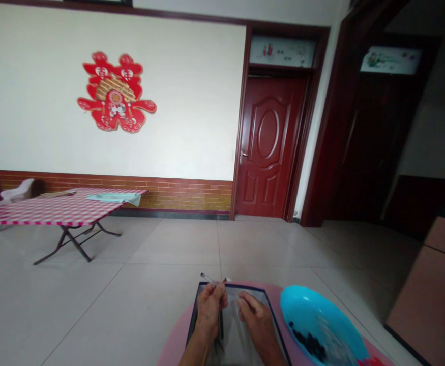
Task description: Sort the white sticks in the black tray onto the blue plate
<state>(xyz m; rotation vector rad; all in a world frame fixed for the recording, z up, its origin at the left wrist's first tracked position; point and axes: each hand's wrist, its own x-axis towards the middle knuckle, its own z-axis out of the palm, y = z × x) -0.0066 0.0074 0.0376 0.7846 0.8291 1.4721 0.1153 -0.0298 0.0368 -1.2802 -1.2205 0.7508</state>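
Note:
My left hand (209, 307) is closed around a thin clear pen (208, 277), whose dark-tipped end sticks out up and to the left. To its right, my right hand (256, 314) is closed too, with thumb and fingers pinched together. What it grips is too thin and blurred to make out. Both hands are above a shallow tray with a dark blue rim (258, 289). Inside the tray, under and between my hands, lie slim clear and dark sticks, partly hidden by my left hand and wrist.
The tray rests on a pink round tabletop (174, 333). Beside it on the right, a blue basin (302, 299) holds small black pieces (310, 344) and clear thin sticks (334, 333). A folding table (50, 211) with a checked cover stands far left; a brownish cabinet (428, 295) is at right.

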